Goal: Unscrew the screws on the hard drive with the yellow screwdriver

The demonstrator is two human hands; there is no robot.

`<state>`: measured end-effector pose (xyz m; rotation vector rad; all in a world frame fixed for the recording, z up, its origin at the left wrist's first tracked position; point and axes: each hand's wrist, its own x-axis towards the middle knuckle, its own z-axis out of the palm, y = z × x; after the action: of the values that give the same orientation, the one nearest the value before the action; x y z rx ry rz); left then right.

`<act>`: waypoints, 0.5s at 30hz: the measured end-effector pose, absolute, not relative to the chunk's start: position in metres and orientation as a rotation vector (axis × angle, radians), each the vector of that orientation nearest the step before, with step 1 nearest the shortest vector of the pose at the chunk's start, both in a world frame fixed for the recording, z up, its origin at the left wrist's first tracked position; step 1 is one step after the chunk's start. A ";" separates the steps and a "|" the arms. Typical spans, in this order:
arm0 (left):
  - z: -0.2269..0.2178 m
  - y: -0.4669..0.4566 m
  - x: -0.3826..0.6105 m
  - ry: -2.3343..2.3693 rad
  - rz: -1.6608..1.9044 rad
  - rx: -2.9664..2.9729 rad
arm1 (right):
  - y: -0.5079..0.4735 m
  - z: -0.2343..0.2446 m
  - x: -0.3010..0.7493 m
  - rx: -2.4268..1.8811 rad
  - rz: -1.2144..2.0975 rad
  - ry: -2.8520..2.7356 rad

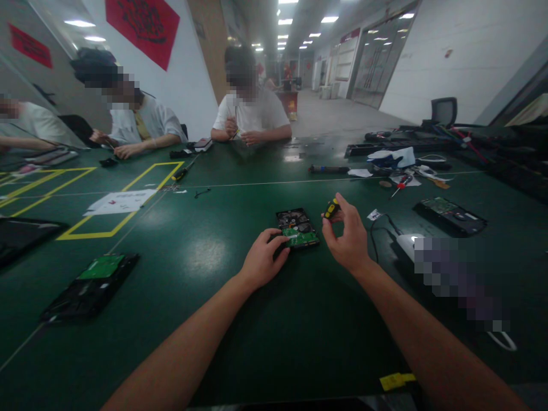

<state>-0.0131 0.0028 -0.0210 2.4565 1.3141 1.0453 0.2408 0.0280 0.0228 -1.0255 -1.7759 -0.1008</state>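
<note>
A white sheet [128,201] overlaps yellow tape [85,236] on the tabletop [321,342]. A red poster [145,28] hangs on the wall [190,74]. Right rear: heaped cables [464,138], apparently.

Head-worn view, forward and down across the green table [299,331].

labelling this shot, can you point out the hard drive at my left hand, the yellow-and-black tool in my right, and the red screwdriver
Hard drive [301,234], head view: on its green circuit board.
Yellow-and-black tool [331,209], head view: on its handle.
Red screwdriver [403,181], head view: on its handle.
</note>
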 end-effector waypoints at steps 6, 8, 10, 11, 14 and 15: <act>-0.025 0.005 -0.015 1.286 1.046 2.471 | 0.026 0.027 0.242 -1.019 -0.137 -1.791; -0.025 0.005 -0.015 1.292 1.043 2.471 | 0.026 0.027 0.241 -1.009 -0.122 -1.800; -0.024 0.005 -0.014 1.300 1.032 2.470 | 0.026 0.027 0.240 -1.000 -0.112 -1.805; -0.023 0.004 -0.014 1.301 1.027 2.469 | 0.026 0.027 0.240 -0.997 -0.113 -1.802; -0.021 0.003 -0.014 1.304 1.026 2.466 | 0.027 0.025 0.240 -0.998 -0.121 -1.779; -0.021 0.003 -0.014 1.303 1.029 2.468 | 0.027 0.025 0.240 -0.996 -0.124 -1.773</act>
<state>-0.0141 0.0029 -0.0206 2.4682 1.3034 1.0287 0.2402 0.0271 0.0251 -0.9958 -1.7727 -0.1237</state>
